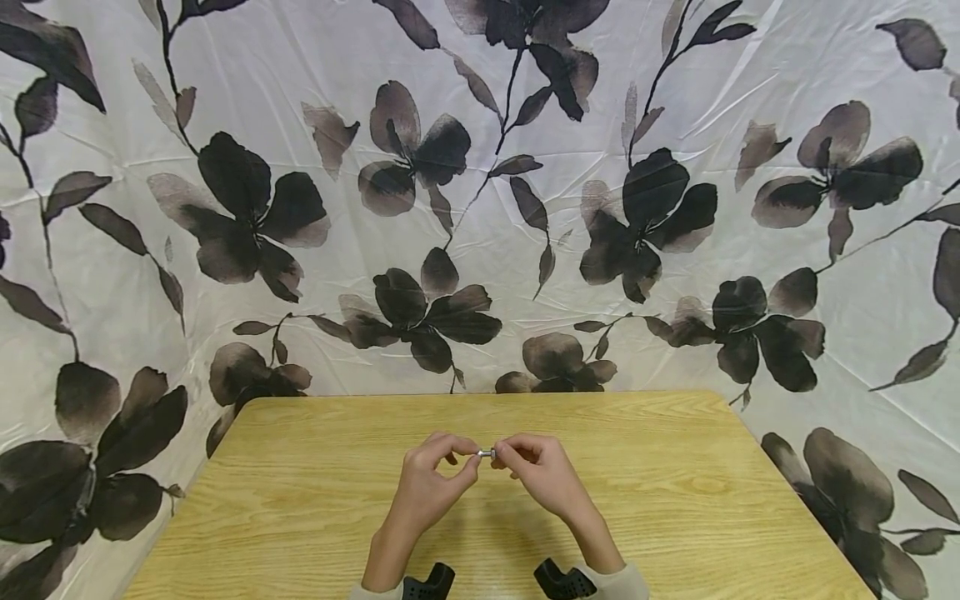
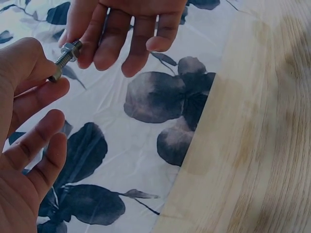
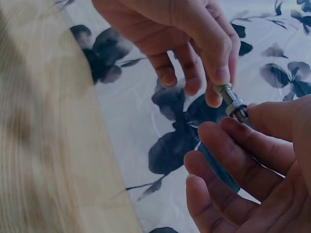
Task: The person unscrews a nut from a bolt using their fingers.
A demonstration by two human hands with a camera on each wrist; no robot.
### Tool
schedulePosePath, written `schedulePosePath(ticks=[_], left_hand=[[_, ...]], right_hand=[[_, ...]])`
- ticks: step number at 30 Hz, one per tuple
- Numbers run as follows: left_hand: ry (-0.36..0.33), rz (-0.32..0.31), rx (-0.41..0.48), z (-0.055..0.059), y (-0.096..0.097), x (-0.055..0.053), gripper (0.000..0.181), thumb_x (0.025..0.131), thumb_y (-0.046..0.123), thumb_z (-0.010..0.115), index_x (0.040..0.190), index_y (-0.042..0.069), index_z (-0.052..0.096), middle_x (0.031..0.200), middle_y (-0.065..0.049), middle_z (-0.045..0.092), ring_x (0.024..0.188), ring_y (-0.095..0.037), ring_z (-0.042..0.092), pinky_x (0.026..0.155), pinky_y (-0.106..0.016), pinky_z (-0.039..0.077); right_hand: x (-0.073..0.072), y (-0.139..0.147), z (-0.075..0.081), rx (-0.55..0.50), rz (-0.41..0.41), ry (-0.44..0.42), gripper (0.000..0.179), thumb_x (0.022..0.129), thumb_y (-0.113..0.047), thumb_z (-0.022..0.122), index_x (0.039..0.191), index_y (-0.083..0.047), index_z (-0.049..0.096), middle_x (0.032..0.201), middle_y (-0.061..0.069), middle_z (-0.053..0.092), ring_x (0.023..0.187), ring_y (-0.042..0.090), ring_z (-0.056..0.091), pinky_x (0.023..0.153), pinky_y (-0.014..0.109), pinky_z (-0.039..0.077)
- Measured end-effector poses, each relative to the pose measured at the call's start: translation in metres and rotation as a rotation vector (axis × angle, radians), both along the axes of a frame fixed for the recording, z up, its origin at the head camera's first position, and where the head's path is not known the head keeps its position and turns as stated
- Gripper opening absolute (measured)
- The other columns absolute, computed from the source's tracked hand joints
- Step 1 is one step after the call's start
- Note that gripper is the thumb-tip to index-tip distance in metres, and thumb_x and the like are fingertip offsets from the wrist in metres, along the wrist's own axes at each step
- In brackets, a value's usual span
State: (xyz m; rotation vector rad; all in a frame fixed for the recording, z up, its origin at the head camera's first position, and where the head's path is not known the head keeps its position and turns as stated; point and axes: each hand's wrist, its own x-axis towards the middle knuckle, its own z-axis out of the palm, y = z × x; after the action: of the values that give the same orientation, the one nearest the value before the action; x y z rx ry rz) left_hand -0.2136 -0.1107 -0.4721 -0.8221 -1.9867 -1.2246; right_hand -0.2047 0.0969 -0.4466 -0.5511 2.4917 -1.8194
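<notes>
A small metal bolt (image 2: 63,59) with a threaded shank is held level above the wooden table, between the two hands. My left hand (image 1: 433,483) pinches its head between thumb and index finger. Toward the other end of the shank sits a hex nut (image 3: 236,108), with some thread showing past it. There my right hand (image 1: 546,477) pinches with thumb and index finger at the nut and the bolt's end. In both wrist views, the remaining fingers of each hand are spread loosely, holding nothing.
The light wooden table (image 1: 300,500) lies beneath both hands. Behind it and at its sides hangs a white cloth (image 1: 525,242) with dark flowers. Black wrist mounts (image 1: 431,582) sit at both cuffs.
</notes>
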Motion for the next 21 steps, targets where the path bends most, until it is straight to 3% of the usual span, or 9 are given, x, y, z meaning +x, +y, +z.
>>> schedulePosePath(ticks=[8,16,21], left_hand=[[-0.009,-0.003,0.000,-0.0013,0.0001,-0.0003,0.026,0.079,-0.004,0.081,0.092,0.018,0.076,0.088,0.006,0.075,0.078,-0.007,0.064,0.066,-0.027,0.057],[-0.025,0.003,-0.008,-0.0026,-0.0001,-0.0009,0.024,0.080,-0.002,0.081,0.093,0.018,0.076,0.090,0.006,0.075,0.079,-0.008,0.064,0.067,-0.026,0.057],[-0.036,-0.001,-0.007,-0.0033,-0.0005,-0.0013,0.023,0.081,-0.002,0.081,0.093,0.017,0.076,0.090,0.006,0.075,0.080,-0.008,0.064,0.067,-0.027,0.057]], right_hand=[[-0.0017,0.0005,-0.0006,0.013,0.026,0.015,0.026,0.103,-0.028,0.064,0.113,-0.006,0.075,0.102,0.010,0.077,0.089,0.010,0.072,0.079,0.035,0.061],[-0.0024,-0.0001,-0.0017,-0.013,0.029,0.047,0.018,0.100,-0.019,0.069,0.112,-0.006,0.073,0.105,0.012,0.075,0.098,0.025,0.071,0.081,0.028,0.059],[-0.0017,-0.0014,-0.0007,-0.039,0.023,0.059,0.017,0.097,-0.012,0.071,0.113,-0.005,0.072,0.112,0.012,0.072,0.106,0.025,0.069,0.086,0.029,0.059]])
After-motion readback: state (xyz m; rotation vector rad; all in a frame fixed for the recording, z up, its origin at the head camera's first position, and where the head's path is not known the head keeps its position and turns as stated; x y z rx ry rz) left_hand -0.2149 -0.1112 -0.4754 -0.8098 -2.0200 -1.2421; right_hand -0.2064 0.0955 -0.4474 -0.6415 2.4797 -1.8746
